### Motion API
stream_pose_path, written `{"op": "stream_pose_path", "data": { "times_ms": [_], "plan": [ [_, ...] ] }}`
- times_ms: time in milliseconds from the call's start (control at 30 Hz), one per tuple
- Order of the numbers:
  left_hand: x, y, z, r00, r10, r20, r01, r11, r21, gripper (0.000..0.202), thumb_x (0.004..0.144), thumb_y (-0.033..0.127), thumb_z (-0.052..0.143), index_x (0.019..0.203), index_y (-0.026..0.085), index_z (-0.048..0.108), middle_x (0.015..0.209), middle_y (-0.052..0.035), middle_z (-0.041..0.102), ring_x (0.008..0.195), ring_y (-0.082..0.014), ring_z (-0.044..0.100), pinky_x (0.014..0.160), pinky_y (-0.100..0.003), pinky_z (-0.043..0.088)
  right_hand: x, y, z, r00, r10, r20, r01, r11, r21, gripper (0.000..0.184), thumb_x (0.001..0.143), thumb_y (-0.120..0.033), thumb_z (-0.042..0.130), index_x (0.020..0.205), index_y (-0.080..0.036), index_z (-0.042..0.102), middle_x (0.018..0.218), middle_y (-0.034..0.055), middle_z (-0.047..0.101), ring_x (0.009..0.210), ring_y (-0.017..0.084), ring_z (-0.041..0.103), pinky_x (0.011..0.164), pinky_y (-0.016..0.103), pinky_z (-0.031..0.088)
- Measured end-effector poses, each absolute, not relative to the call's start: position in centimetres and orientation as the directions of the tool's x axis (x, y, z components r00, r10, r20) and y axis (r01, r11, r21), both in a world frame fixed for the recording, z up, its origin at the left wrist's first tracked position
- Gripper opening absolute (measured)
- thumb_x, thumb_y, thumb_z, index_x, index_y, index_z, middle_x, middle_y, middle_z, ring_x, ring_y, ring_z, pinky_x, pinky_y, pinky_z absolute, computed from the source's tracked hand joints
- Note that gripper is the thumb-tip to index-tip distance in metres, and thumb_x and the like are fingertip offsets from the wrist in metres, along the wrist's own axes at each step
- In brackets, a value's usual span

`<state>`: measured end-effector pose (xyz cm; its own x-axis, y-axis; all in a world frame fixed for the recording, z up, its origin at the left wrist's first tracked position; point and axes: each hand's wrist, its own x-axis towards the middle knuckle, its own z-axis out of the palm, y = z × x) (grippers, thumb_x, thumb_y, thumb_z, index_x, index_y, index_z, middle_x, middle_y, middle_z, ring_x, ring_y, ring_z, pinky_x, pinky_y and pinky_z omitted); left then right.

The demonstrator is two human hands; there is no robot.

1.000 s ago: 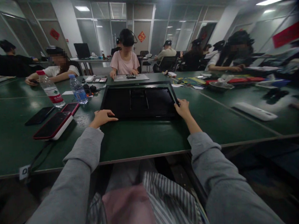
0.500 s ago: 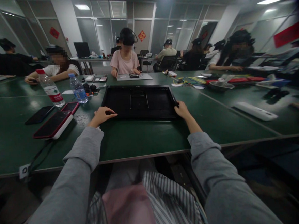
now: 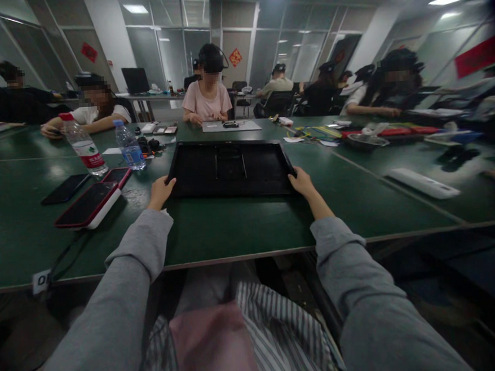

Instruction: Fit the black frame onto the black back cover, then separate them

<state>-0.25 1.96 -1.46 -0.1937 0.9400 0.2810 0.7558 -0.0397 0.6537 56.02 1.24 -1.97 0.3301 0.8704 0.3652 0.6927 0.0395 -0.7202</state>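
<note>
Between left hand (image 3: 160,193) and right hand (image 3: 301,181), fingers (image 3: 167,182) clasp the black tray (image 3: 230,167).

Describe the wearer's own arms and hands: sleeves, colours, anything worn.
Both arms wear loose, plain grey long sleeves, left sleeve and right sleeve alike, creased, with cuffs ending at the wrists. The left hand and right hand are bare: no gloves, and no ring, watch or band that shows. No markings or cables.
</note>
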Motion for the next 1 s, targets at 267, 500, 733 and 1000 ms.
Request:
{"op": "stream_pose_path", "data": {
  "times_ms": [267,500,733,1000],
  "plan": [
    [-1.4,3.2,-2.0,-0.266,0.924,0.275,0.658,-0.034,0.752,0.041,0.101,0.044,0.061,0.116,0.011,0.082,0.122,-0.0180,0.081,0.119,-0.0319,0.074,0.106,-0.039,0.054,56.9,1.4,-1.7,0.425,0.901,0.082,0.243,-0.027,-0.970,0.046,0.086,-0.038,0.074,0.131,-0.026,0.072,0.119,0.0090,0.080,0.119,0.030,0.077,0.109,0.055,0.061],
    [-1.7,2.9,-1.5,-0.305,0.925,0.225,0.582,-0.006,0.813,0.037,0.093,0.042,0.073,0.114,0.012,0.080,0.118,-0.0162,0.081,0.111,-0.0292,0.075,0.102,-0.036,0.057,56.6,1.0,-1.3,0.316,0.938,0.143,0.292,0.047,-0.955,0.045,0.082,-0.040,0.081,0.124,-0.025,0.075,0.113,0.0077,0.081,0.112,0.031,0.078,0.108,0.055,0.063],
    [-1.3,2.4,-1.5,-0.276,0.928,0.250,0.685,0.007,0.729,0.039,0.095,0.046,0.071,0.116,0.015,0.080,0.123,-0.0181,0.080,0.115,-0.0298,0.075,0.103,-0.037,0.055,56.0,0.9,-1.3,0.298,0.927,0.227,0.283,0.141,-0.949,0.056,0.076,-0.035,0.083,0.130,-0.021,0.075,0.105,0.0073,0.081,0.105,0.031,0.078,0.106,0.061,0.062],
    [-0.9,1.4,-0.6,-0.293,0.888,0.355,0.693,-0.059,0.718,0.037,0.101,0.035,0.059,0.122,0.014,0.081,0.128,-0.0161,0.080,0.119,-0.0275,0.074,0.108,-0.036,0.053,55.4,0.1,0.1,0.333,0.893,0.302,0.316,0.195,-0.928,0.056,0.073,-0.037,0.080,0.127,-0.021,0.077,0.101,0.0068,0.081,0.110,0.033,0.076,0.108,0.064,0.059]
  ]
}}
